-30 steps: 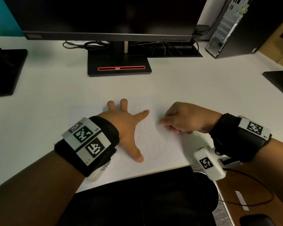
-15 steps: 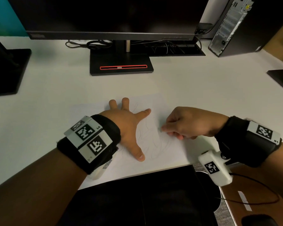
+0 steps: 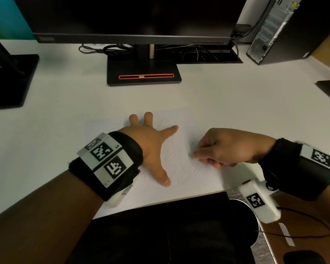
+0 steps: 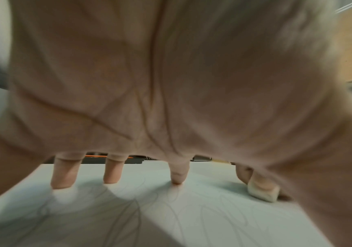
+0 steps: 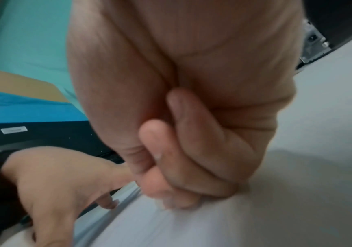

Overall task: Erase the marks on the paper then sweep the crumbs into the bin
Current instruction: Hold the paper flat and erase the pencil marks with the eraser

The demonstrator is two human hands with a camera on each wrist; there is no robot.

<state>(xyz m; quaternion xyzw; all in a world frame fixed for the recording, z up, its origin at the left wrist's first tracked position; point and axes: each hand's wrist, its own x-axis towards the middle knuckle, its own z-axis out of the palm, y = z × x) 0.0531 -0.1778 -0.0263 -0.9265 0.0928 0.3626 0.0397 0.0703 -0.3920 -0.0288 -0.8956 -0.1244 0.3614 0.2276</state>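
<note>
With the left hand (image 3: 151, 147) splayed flat pinning the white pencil-scribbled paper sheet (image 3: 181, 180) at frame centre, the right hand (image 3: 225, 149) pinches a small white eraser (image 4: 262, 192), remaining scribbles lying lower-left of it.

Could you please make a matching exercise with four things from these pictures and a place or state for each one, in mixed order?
Things:
1. left hand
2. right hand
3. eraser
4. monitor stand

Places or states:
A. at the back of the desk, with a red strip
B. spread flat on the paper
C. pinched, tip on the sheet
D. fingers curled, pinching

Pairs: 1-B, 2-D, 3-C, 4-A
</note>
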